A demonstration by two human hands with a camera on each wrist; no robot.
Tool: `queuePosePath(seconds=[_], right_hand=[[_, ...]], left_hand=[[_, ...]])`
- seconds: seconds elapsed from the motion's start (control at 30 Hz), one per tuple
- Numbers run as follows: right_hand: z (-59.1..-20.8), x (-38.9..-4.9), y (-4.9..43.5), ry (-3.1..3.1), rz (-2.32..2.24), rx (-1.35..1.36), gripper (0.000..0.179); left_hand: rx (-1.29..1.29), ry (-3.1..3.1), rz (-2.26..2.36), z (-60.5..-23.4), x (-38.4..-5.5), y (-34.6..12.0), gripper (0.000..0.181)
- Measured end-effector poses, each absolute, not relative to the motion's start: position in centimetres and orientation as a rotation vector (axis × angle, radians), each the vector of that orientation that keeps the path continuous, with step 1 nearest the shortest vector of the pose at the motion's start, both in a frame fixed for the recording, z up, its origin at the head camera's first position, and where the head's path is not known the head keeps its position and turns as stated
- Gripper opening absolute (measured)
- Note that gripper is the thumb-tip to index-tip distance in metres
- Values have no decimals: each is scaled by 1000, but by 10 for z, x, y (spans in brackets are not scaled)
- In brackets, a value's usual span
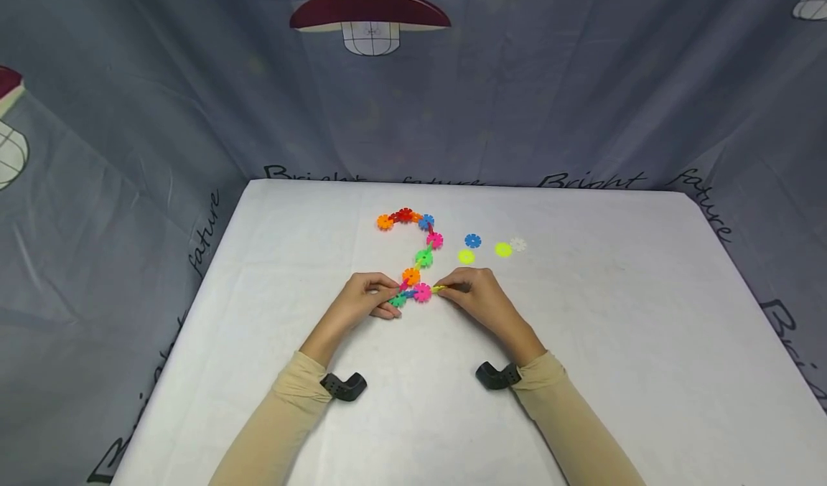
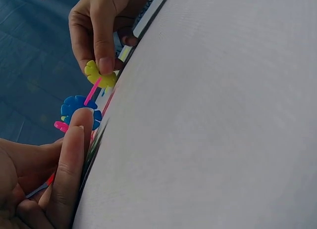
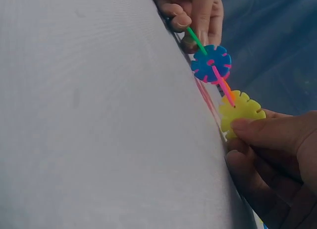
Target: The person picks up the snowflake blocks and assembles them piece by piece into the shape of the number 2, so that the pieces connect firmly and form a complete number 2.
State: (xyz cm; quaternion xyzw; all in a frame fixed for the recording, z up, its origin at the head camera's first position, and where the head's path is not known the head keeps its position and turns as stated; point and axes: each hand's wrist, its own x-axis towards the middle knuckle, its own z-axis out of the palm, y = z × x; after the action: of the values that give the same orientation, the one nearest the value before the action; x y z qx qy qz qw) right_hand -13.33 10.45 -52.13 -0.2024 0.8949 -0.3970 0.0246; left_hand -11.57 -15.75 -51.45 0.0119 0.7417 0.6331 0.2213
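Note:
A curved chain of interlocking plastic snowflake discs (image 1: 423, 258) lies on the table, bending from an orange disc at the far end towards the hands. My left hand (image 1: 370, 296) pinches the near stretch of it at a green disc (image 1: 398, 300). Between the hands are a blue disc (image 3: 211, 64) and a pink disc (image 1: 422, 292). With thumb and fingers my right hand (image 1: 477, 296) pinches a yellow disc (image 3: 242, 113), which meets the edge of the pink one. How deep their slots are joined is hard to tell.
Loose discs lie beyond the right hand: a blue one (image 1: 473, 240), a yellow one (image 1: 466, 256), another yellow one (image 1: 503, 250) and a white one (image 1: 518, 244). The white-covered table (image 1: 646, 314) ends at a grey printed curtain (image 1: 517, 113).

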Motion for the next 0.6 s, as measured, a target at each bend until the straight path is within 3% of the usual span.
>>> queuePosePath(seconds=[0.6], right_hand=[[-525,-136,111,2653,-1337,-646,12]], left_hand=[[32,2056,1757,-517,-116,-157,23]])
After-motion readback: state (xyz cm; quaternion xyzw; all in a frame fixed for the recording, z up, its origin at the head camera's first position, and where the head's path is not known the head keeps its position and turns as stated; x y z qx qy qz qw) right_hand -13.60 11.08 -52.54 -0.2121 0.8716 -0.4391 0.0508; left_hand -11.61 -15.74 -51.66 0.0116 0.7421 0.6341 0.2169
